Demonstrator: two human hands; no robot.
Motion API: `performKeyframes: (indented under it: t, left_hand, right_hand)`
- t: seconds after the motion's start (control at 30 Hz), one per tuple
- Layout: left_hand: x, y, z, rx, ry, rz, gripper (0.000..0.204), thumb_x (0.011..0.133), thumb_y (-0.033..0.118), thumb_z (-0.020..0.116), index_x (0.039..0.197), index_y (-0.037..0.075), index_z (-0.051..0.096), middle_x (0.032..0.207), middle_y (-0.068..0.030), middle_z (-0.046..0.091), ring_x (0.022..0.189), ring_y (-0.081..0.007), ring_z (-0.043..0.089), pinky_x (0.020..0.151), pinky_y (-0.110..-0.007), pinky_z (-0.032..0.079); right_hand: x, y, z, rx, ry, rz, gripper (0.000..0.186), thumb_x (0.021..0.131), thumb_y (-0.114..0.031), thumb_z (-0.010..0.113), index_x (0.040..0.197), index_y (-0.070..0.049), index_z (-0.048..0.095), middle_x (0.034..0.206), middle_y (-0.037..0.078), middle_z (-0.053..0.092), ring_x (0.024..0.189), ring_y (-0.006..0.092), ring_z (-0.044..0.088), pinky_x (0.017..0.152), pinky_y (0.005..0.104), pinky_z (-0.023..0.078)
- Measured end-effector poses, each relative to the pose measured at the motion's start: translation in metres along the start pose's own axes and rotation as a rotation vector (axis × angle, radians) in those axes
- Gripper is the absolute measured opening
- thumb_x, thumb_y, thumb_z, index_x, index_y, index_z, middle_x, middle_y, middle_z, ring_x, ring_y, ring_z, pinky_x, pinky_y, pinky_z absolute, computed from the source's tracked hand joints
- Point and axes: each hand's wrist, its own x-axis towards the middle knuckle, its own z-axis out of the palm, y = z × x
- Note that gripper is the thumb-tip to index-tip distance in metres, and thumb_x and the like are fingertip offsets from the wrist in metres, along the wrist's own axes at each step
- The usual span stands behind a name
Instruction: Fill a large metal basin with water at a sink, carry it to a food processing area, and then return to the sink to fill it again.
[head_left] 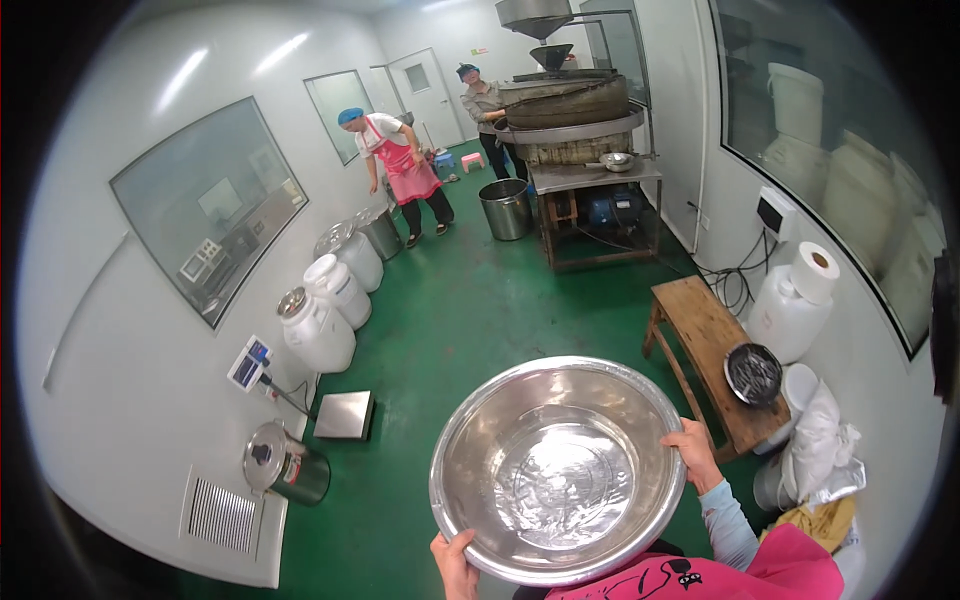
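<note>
A wide, shiny metal basin is held up in front of my pink apron, with nothing visible in it but reflections. My left hand grips its rim at the lower left, the thumb over the edge. On the right side, my right hand is closed on the rim in the same way, fingers hidden beneath. Nearest to the right hand is a wooden bench, which carries a round dark pan.
A platform scale and a lidded steel pot stand at left, near white plastic drums. A large stone mill on a metal stand is at the back, beside a steel bucket. Two people work there. Sacks lie at right.
</note>
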Motion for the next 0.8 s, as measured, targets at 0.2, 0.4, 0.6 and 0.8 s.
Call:
performKeyframes:
  t: [0.2,0.4,0.6,0.8]
  left_hand:
    - [0.162,0.019,0.056,0.034,-0.031,-0.063,0.025,0.062,-0.004,0.052,0.086,-0.010,0.049,0.074,-0.0123,0.055,0.060,-0.0197,0.054,0.057,-0.029,0.045]
    - [0.310,0.043,0.117,-0.003,-0.085,-0.112,0.027,0.063,-0.005,0.051,0.089,-0.012,0.049,0.080,-0.0161,0.056,0.067,-0.0214,0.056,0.062,-0.030,0.046]
    - [0.455,0.061,0.171,-0.016,-0.076,-0.069,0.027,0.063,-0.003,0.052,0.090,-0.008,0.049,0.076,-0.0112,0.054,0.062,-0.0184,0.053,0.060,-0.027,0.044]
    - [0.585,0.087,0.218,0.011,0.033,-0.024,0.028,0.062,-0.004,0.051,0.090,-0.010,0.048,0.079,-0.0138,0.055,0.066,-0.0201,0.055,0.061,-0.029,0.045]
  right_hand:
    - [0.134,-0.008,0.048,-0.017,0.099,-0.008,0.029,0.058,0.004,0.050,0.086,0.008,0.054,0.072,0.009,0.056,0.060,0.0137,0.053,0.055,0.0249,0.043]
    - [0.272,-0.034,0.101,-0.010,0.139,-0.026,0.028,0.057,0.003,0.052,0.085,0.007,0.055,0.071,0.008,0.057,0.058,0.0132,0.053,0.054,0.0242,0.042]
    - [0.438,-0.037,0.164,-0.054,0.107,-0.010,0.025,0.058,0.002,0.053,0.082,0.007,0.055,0.069,0.008,0.056,0.057,0.0132,0.053,0.053,0.0242,0.042]
    - [0.589,-0.069,0.235,-0.089,0.021,0.046,0.028,0.059,0.001,0.053,0.086,0.006,0.055,0.072,0.008,0.057,0.061,0.0136,0.053,0.057,0.0246,0.043]
